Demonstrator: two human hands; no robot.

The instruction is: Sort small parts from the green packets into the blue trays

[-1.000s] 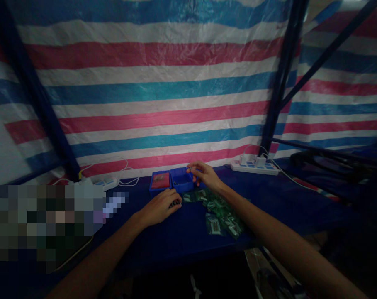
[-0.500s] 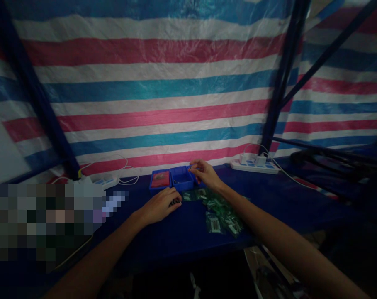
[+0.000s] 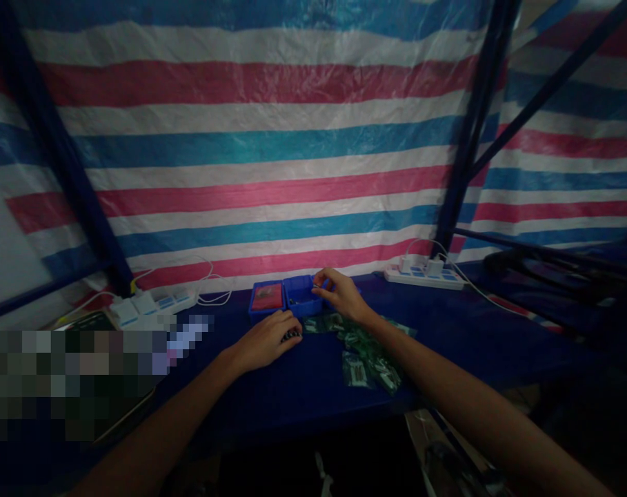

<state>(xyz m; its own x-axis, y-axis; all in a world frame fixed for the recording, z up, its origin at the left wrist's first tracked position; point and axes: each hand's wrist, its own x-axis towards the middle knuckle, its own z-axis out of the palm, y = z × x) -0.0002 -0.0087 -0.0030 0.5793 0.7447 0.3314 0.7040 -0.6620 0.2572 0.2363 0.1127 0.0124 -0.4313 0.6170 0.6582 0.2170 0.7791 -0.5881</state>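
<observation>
At a blue bin (image 3: 307, 308), the right hand (image 3: 343, 297) pinches a small piece (image 3: 316, 286); the left hand (image 3: 266, 340) curls round dark parts (image 3: 291, 335), seemingly corralling them.

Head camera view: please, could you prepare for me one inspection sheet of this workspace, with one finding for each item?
Surface: dark blue table, dimly lit.
Things in use: blue bin with red contents; second blue bin beside it; small clear packets in a loose pile, partly under the right forearm.
Clutter: pixelated patch at left, contents unreadable.
Left hand: curled around small dark-and-light pieces.
Right hand: at the second bin; seems to pinch something tiny, unclear.
Cables: white power strip at right, plugs inserted, white cable trailing rightward; another strip at left with loose loops.
Surroundings: striped sheet behind, dark blue posts.
</observation>
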